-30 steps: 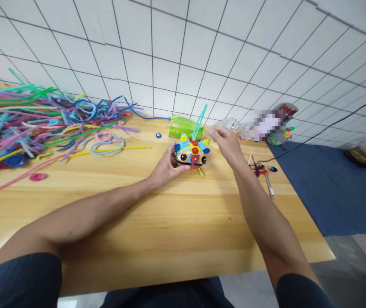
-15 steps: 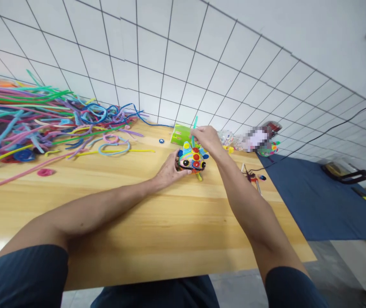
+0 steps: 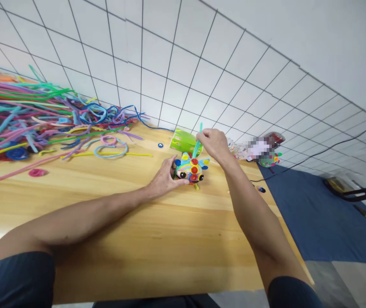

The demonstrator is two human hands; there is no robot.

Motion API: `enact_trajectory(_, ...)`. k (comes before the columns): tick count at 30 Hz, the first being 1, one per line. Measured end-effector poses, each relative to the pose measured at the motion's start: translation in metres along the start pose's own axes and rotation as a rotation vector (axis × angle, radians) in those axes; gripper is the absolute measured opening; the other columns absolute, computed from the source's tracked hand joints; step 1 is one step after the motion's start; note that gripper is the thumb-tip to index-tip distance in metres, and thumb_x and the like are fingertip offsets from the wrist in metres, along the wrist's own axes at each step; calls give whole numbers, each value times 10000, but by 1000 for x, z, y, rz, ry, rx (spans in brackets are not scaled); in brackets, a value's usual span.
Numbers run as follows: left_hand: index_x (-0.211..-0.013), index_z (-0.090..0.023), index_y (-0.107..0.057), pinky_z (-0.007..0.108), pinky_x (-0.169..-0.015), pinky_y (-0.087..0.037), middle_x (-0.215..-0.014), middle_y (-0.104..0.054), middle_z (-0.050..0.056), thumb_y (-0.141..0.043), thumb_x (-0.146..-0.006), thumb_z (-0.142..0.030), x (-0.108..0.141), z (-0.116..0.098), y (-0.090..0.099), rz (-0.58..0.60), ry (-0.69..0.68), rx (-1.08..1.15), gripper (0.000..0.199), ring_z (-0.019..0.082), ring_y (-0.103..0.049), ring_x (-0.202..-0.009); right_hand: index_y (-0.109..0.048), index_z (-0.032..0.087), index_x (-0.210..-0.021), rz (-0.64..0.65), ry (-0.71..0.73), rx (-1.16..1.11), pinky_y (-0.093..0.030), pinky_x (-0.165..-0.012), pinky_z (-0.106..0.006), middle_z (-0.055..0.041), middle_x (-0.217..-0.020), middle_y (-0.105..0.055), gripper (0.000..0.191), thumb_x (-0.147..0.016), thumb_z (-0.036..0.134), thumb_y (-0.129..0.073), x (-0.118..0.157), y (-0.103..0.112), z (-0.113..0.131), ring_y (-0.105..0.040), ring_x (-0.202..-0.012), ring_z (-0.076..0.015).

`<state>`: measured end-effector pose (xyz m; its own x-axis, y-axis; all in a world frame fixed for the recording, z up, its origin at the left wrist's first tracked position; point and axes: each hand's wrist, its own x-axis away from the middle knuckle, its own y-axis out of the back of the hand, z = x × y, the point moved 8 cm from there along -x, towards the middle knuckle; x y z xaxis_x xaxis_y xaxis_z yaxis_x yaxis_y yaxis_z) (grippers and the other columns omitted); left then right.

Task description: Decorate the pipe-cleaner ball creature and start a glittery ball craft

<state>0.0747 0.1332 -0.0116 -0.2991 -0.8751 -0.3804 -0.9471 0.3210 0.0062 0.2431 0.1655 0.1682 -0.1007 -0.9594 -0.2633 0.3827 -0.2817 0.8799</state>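
Observation:
A small colourful craft animal (image 3: 189, 169) with black eyes, red round pieces down its front and blue and yellow ears stands near the middle of the table. Around its left side my left hand (image 3: 166, 177) is closed, thumb along the front. Above and behind it, my right hand (image 3: 213, 141) pinches a teal pipe cleaner (image 3: 196, 149), whose lower end reaches the animal's back; whether it is fixed there I cannot tell. One tip sticks up past my fingers. A yellow piece (image 3: 197, 187) shows beneath the animal.
Many pipe cleaners (image 3: 51, 111) lie heaped at the left. Behind the animal is a green packet (image 3: 179, 140), with a blue button (image 3: 160, 145) to its left. A pink coil (image 3: 37, 172) lies nearer. Another decorated craft piece (image 3: 268, 159) and a dark cable (image 3: 320, 147) are at the right.
The whole view has shifted with the head. My right hand now sits slightly farther from the animal, and more of the teal pipe cleaner shows below its fingers. My left hand keeps its hold.

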Motion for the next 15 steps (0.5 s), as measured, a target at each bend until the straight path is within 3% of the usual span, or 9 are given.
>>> enact_trajectory(3,-1462,-233,-607,417,-884,-591,-1237,-658,94,-829,-883,-586,-4,-29,19,-79,-88,-175,714,196,-618,-889,-449,243,-561,17,26,-25,-268,-641,-326,28,-566,-431,384,-908,323,-592,4,3,-3,-429,-633,-167)
enact_trajectory(6,-1244,-222,-727,384,-838,-561,-994,-668,44,-700,-985,-549,-25,-55,29,-98,-95,-211,418,189,-601,-818,-448,241,-585,36,49,-108,-278,-648,-318,38,-574,-439,390,-930,359,-587,9,2,-5,-433,-634,-157)
enact_trajectory(11,-1105,-198,-775,302,-628,-483,-796,-675,-2,-855,-819,-561,-87,-56,1,252,151,-122,469,164,-600,-672,-511,232,-627,47,47,-226,-305,-669,-302,41,-602,-485,343,-929,374,-589,9,-3,-3,-483,-669,-157)
enact_trajectory(15,-837,-158,-777,299,-687,-512,-772,-740,22,-961,-675,-575,-117,-47,-22,519,253,-21,484,161,-641,-707,-458,238,-621,58,46,-221,-294,-663,-300,47,-598,-457,363,-932,371,-587,5,-6,2,-447,-663,-151)
